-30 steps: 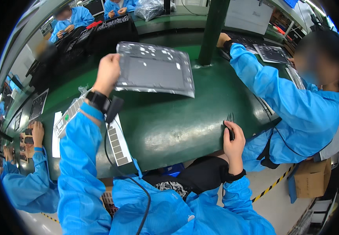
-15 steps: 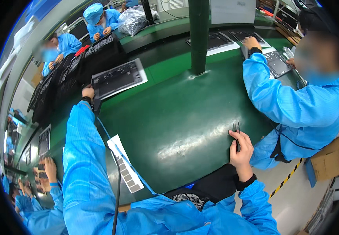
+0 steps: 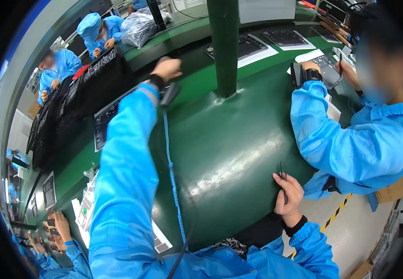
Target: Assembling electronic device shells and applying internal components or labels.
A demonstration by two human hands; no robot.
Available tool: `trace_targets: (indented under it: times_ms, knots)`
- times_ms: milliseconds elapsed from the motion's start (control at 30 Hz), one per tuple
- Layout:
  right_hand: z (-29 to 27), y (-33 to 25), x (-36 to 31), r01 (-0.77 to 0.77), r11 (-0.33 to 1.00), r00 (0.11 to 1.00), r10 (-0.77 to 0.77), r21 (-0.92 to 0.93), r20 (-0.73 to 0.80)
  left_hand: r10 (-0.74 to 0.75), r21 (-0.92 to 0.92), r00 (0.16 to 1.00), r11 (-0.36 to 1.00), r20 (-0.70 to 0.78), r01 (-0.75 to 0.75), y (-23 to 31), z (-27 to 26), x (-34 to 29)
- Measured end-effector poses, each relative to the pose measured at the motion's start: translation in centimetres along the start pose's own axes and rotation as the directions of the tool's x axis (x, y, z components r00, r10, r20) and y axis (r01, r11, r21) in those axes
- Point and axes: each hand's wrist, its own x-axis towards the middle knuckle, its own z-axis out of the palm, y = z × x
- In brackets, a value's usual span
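Note:
My right hand (image 3: pixel 289 195) is closed around slim dark tweezers (image 3: pixel 283 174), low over the right front of the green table (image 3: pixel 238 135). The tweezers' tips point away from me and touch nothing. Stretched out far forward, my left hand (image 3: pixel 166 69) is above the dark belt, left of the green post. Its fingers are blurred, and I cannot make out anything in them. A dark box-like piece on its wristband (image 3: pixel 169 94) has a coiled blue cord (image 3: pixel 175 200) running back toward me. A black panel (image 3: pixel 102 122) lies left of my left sleeve, partly hidden by it.
A green post (image 3: pixel 224 51) rises from the table. Dark panels on white sheets (image 3: pixel 257 58) lie beyond it. At right a co-worker (image 3: pixel 345 125) handles another panel (image 3: pixel 327 69). Rows of black trays (image 3: pixel 89 79) stand far left. A white strip with grey squares (image 3: pixel 162 242) lies near me.
My left hand has let go of the black panel's edge and moved right and forward. The panel appears farther left, largely behind my sleeve. My right hand keeps the tweezers, slightly lower in view.

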Motion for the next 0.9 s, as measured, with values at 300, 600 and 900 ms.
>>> trace_targets:
  times_ms: [300, 600, 900]
  knots:
    - [-0.9, 0.6, -0.7, -0.066, 0.995, 0.998, 0.067, -0.074, 0.009, -0.422, 0.06, 0.904, 0.906, 0.066, 0.419, 20.1, 11.7, 11.3]
    - [-1.1, 1.1, -0.5, -0.042, 0.998, 0.999, 0.041, -0.044, -0.013, -0.409, 0.068, 0.912, 0.91, -0.03, 0.41, 18.2, 14.0, 12.8]
    - [-0.9, 1.0, -0.4, -0.019, 0.998, 0.999, 0.017, -0.052, -0.031, -0.434, 0.09, 0.892, 0.89, -0.125, 0.446, 14.3, 14.4, 14.6]
